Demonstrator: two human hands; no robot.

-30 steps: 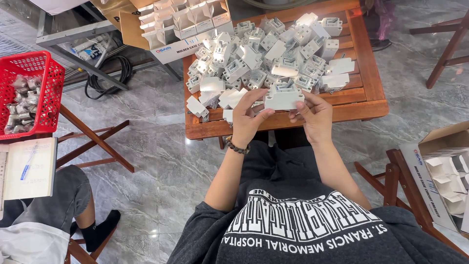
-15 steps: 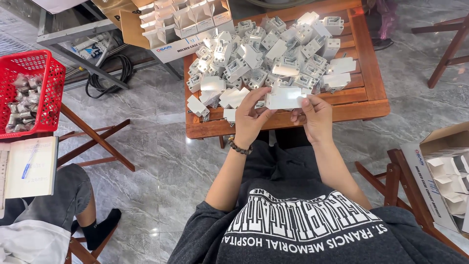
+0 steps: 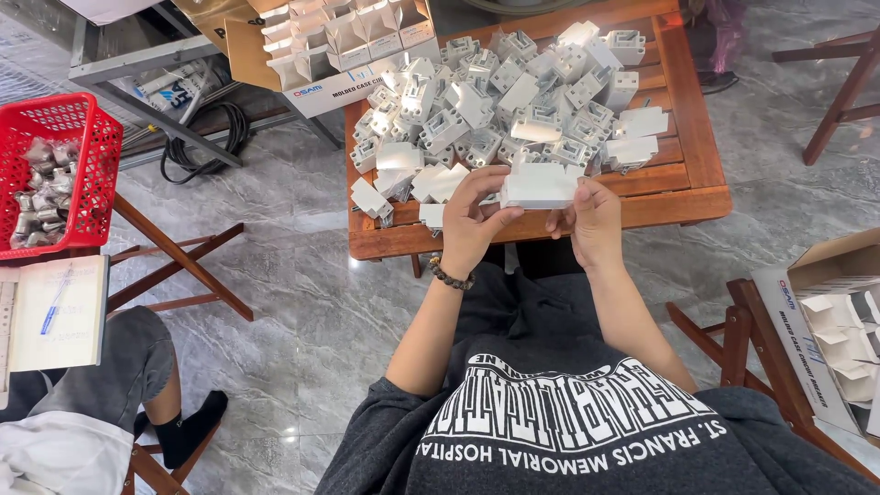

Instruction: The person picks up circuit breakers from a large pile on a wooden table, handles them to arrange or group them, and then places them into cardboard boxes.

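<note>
My left hand (image 3: 473, 223) and my right hand (image 3: 591, 217) together hold a small white cardboard box (image 3: 539, 186) just above the near edge of a low wooden table (image 3: 695, 156). The left fingers curl over the box's left end, and the right fingers press on its right end. A bead bracelet sits on my left wrist. Behind the box lies a heap of white plastic housings (image 3: 510, 99) and several folded white boxes (image 3: 431, 181) on the table.
An open brown carton (image 3: 335, 41) of white boxes stands at the table's far left. A red basket (image 3: 53, 170) of grey parts sits at left. Another person's leg (image 3: 133, 367) and a notebook (image 3: 57, 312) are at lower left. Another carton (image 3: 836, 321) of white boxes is at right.
The white box has shifted slightly in my hands; both hands stay at the table's near edge.
</note>
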